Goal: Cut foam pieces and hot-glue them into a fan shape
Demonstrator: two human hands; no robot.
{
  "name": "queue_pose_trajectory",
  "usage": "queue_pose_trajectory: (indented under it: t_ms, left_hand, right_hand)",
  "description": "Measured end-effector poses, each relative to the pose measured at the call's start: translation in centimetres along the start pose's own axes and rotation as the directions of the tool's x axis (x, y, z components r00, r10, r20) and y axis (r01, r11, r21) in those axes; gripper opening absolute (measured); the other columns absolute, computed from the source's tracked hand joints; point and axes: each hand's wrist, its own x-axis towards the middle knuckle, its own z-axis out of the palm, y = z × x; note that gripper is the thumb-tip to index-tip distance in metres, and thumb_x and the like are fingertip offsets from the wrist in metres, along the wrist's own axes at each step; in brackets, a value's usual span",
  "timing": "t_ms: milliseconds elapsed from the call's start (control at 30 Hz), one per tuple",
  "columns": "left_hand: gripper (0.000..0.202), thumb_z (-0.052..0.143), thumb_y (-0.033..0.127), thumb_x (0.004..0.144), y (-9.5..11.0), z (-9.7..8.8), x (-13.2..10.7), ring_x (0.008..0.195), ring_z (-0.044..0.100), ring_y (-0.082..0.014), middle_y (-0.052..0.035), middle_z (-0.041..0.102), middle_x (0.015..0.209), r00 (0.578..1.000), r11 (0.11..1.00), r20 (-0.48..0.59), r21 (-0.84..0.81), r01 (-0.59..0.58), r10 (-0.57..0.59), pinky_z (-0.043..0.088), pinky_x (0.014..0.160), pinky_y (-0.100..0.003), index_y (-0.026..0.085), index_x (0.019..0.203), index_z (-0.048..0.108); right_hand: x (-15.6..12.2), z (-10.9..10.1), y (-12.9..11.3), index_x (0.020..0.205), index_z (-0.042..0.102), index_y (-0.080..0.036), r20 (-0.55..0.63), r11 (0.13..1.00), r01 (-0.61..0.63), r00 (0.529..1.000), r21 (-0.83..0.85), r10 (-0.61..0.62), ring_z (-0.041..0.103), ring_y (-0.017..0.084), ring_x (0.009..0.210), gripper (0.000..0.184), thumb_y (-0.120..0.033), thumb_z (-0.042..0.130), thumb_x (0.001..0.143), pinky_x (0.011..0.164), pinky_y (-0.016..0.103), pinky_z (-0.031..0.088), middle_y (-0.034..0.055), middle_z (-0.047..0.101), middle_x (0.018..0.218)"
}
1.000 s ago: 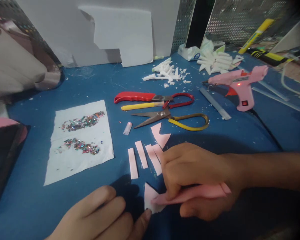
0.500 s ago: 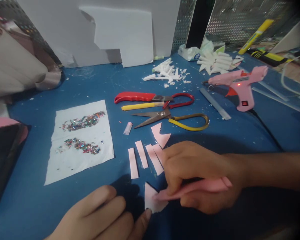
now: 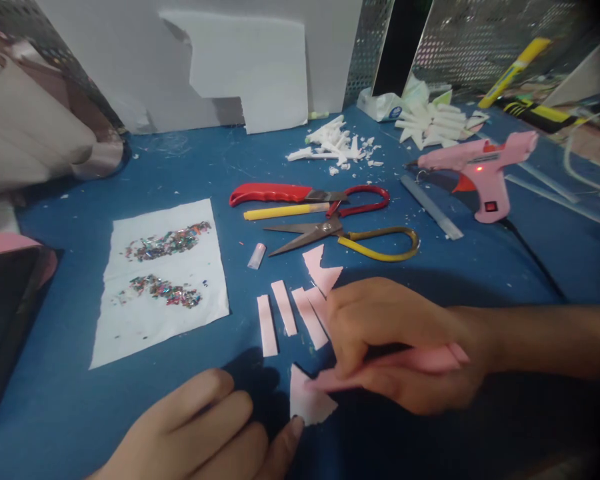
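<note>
My right hand [image 3: 395,320] is closed around a pink marker [image 3: 430,360], which lies at a low slant. Its tip touches a small piece of paper [image 3: 307,403], white at its lower edge and tinted pink above. From the lower left, my left hand [image 3: 195,427] reaches in with curled fingers, and its thumb presses the edge of that piece against the blue tabletop. Beyond the hands lie several pink paper strips [image 3: 285,310], some partly behind my right hand, and a notched pink scrap [image 3: 321,270].
Yellow-handled scissors [image 3: 325,230], a red-handled cutter [image 3: 270,193] and a yellow marker [image 3: 280,212] lie mid-table. A pink glue gun [image 3: 490,170] with its light on stands right. Glitter flakes lie on white paper [image 3: 155,340]; a phone [image 3: 10,313] sits far left.
My right hand has shifted slightly, with the pink marker's rear end moving a little right and up. My left hand holds nearly the same place on the paper piece.
</note>
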Motion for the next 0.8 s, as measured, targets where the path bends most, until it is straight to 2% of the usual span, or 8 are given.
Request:
queue_pose_trajectory:
  t_ms: [67,200,300,433,533,667,800]
  left_hand:
    - [0.027,0.042,0.005,0.091,-0.06,0.04,0.08,0.051,0.043,-0.0114,0.0072,0.045,0.054,1.000,1.000,-0.004,0.001,0.009,-0.009,0.034,0.064,-0.033,0.018,0.097,0.065]
    - [0.027,0.043,0.006,0.090,-0.09,0.00,0.03,0.053,0.044,-0.0119,0.0068,0.045,0.056,1.000,1.000,0.010,0.012,0.000,0.000,0.033,0.065,-0.033,0.018,0.099,0.065]
    - [0.026,0.043,0.005,0.090,-0.08,-0.09,-0.10,0.052,0.041,-0.0120,0.0067,0.044,0.055,1.000,1.000,-0.001,0.002,0.007,-0.007,0.032,0.064,-0.033,0.017,0.098,0.065]
    - [0.025,0.044,0.008,0.091,-0.02,-0.15,-0.40,0.055,0.043,-0.0122,0.0060,0.045,0.056,1.000,1.000,0.014,-0.002,0.004,-0.004,0.032,0.065,-0.033,0.018,0.100,0.065]
    - [0.025,0.045,0.007,0.090,0.01,-0.13,-0.50,0.056,0.043,-0.0126,0.0057,0.045,0.057,1.000,1.000,0.026,-0.009,0.005,-0.005,0.033,0.067,-0.034,0.017,0.101,0.066]
    - [0.027,0.044,0.007,0.091,-0.06,-0.06,-0.40,0.057,0.044,-0.0131,0.0056,0.046,0.057,1.000,1.000,0.016,0.003,0.016,-0.016,0.034,0.067,-0.034,0.017,0.103,0.065]
    - [0.025,0.047,0.008,0.090,-0.09,-0.03,-0.59,0.055,0.044,-0.0122,0.0062,0.046,0.057,1.000,1.000,0.026,-0.013,0.005,-0.004,0.033,0.066,-0.034,0.018,0.103,0.066]
  right_hand:
    - [-0.04,0.00,0.08,0.077,0.054,-0.016,0.002,0.999,-0.037,0.999,-0.034,0.038,0.048,0.012,0.063,0.021,-0.030,0.049,0.093,0.064,0.026,0.039,0.0002,0.057,0.066]
    - [-0.01,-0.14,0.03,0.074,0.052,-0.017,0.059,1.000,-0.007,0.998,-0.005,0.008,0.046,0.012,0.061,0.025,-0.032,0.047,0.094,0.062,0.026,0.039,-0.0004,0.056,0.063]
    - [0.03,-0.20,-0.02,0.075,0.054,-0.016,0.041,0.999,-0.042,0.998,-0.013,0.043,0.047,0.012,0.063,0.023,-0.031,0.050,0.093,0.063,0.026,0.039,0.0009,0.059,0.066]
    - [-0.01,-0.12,0.07,0.076,0.055,-0.016,0.074,0.998,0.023,0.997,0.054,-0.027,0.047,0.012,0.063,0.022,-0.031,0.050,0.092,0.064,0.025,0.039,-0.0004,0.058,0.064]
    - [-0.03,-0.08,0.16,0.077,0.054,-0.016,0.080,0.999,-0.014,0.997,0.028,0.012,0.048,0.012,0.064,0.021,-0.030,0.051,0.092,0.065,0.026,0.039,0.0007,0.059,0.067]
    - [0.01,-0.06,0.29,0.075,0.051,-0.017,0.112,0.994,0.058,0.991,0.088,-0.068,0.046,0.011,0.061,0.022,-0.031,0.050,0.092,0.063,0.025,0.039,-0.0009,0.057,0.063]
    - [-0.01,-0.04,0.36,0.078,0.052,-0.017,0.126,0.997,0.030,0.991,0.068,-0.038,0.047,0.012,0.063,0.021,-0.032,0.052,0.093,0.065,0.026,0.040,0.0000,0.059,0.067]
